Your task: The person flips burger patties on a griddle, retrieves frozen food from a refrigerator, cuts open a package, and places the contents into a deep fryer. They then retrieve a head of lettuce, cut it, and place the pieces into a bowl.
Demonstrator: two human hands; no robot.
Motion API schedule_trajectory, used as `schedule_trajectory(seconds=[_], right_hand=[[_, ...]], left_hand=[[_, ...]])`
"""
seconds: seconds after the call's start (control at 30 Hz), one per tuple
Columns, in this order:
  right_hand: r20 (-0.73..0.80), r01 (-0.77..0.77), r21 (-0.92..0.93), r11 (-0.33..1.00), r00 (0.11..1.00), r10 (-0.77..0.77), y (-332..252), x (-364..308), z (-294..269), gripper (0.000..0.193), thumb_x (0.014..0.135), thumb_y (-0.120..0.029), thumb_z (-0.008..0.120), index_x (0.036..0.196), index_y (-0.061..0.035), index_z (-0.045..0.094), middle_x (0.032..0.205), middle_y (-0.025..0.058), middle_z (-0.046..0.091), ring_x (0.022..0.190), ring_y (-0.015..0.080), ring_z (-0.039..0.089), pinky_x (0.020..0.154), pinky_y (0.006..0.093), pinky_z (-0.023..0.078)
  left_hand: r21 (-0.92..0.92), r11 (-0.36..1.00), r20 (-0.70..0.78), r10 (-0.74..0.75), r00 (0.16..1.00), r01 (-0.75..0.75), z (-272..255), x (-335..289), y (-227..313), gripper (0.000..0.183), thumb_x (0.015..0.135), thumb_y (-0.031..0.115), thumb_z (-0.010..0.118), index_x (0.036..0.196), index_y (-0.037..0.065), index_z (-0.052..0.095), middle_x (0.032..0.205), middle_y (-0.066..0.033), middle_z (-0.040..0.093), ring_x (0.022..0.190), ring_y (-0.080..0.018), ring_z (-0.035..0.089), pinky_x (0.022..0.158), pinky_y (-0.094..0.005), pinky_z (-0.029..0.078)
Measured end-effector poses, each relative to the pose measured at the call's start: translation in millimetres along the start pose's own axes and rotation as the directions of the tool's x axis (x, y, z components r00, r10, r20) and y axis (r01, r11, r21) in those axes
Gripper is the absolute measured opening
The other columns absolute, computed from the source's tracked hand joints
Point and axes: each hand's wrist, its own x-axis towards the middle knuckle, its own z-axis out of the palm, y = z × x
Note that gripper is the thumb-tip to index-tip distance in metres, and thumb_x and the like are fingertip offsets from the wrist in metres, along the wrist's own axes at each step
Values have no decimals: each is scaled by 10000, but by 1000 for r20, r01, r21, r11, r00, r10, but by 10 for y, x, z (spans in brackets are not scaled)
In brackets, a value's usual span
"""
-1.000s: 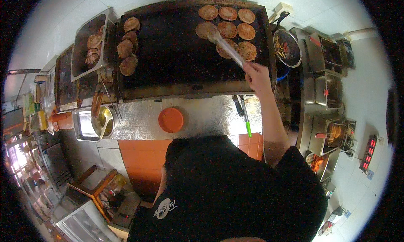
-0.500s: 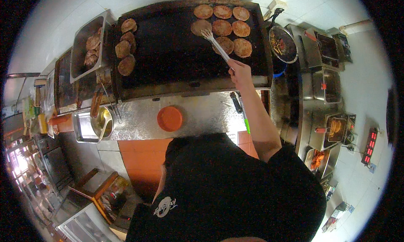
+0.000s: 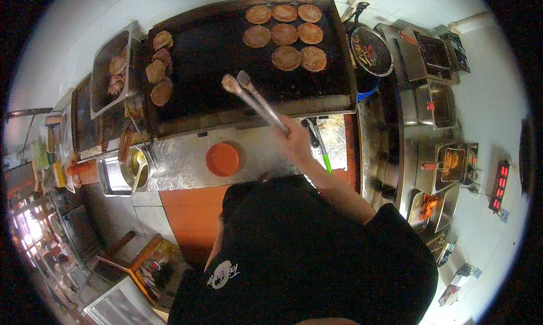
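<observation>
My right hand (image 3: 294,141) is closed round the handle of metal tongs (image 3: 261,105). The tongs slant up and left over the dark griddle (image 3: 203,70), their tips apart with nothing between them. Beyond them, toward the back right, several round meat patties (image 3: 284,34) lie in rows on the hot plate. More browned patties (image 3: 156,72) sit in a loose column along the griddle's left edge. Only a strip of my left arm (image 3: 218,240) shows beside my dark shirt; that hand is out of sight.
A red-orange round dish (image 3: 223,159) stands on the steel ledge before the griddle. Left are a deep metal pan (image 3: 133,70) of cooked meat and a pot (image 3: 137,165) with a ladle. A frying pan (image 3: 372,52) and fryer baskets (image 3: 447,155) line the right. A green-handled tool (image 3: 326,161) lies on the ledge.
My right hand has drawn the tongs back and left, away from the patties, and their tips have spread. The patties stay on the griddle; the whole view has shifted slightly.
</observation>
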Motion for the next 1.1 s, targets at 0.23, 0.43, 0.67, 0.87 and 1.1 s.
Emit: schedule_trajectory(seconds=[0.23,0.43,0.67,0.87,1.1], right_hand=[[-47,78,86,993,996,-74,215,-376,443,495,925,-180,725,1374,-40,571,903,123,686,736,247,645,688,371,525],[-89,157,60,986,984,-151,339,-290,465,560,914,-127,706,1431,-34,512,1019,163,640,862,291,642,756,405,522],[64,201,104,974,976,-208,441,-313,586,711,924,-107,680,1544,0,349,1213,201,580,1040,327,618,844,405,520],[59,107,175,979,991,-119,379,-390,676,700,921,-109,668,1543,-28,357,1175,208,630,946,333,650,816,413,533],[-14,-120,65,991,992,122,512,-491,296,411,948,-143,623,1347,-49,588,724,127,617,632,240,619,602,405,500]], left_hand=[[23,1000,9,13,1000,-13,134,-22,111,339,1000,257,522,1148,4,693,1018,-116,696,892,-252,638,775,-381,533],[31,999,-3,14,1000,-14,219,-163,88,332,997,254,528,1139,4,693,1005,-117,696,879,-250,639,765,-381,533],[30,1000,-36,-5,999,6,215,-415,-2,323,993,250,535,1129,4,694,991,-117,696,865,-248,640,753,-381,533],[13,1000,-61,-24,998,25,122,-582,-150,316,990,247,541,1120,3,695,978,-117,696,852,-246,641,742,-381,533],[-10,1000,-40,0,999,0,-211,-477,-366,308,986,244,548,1109,3,696,964,-117,696,838,-244,642,730,-381,533]])
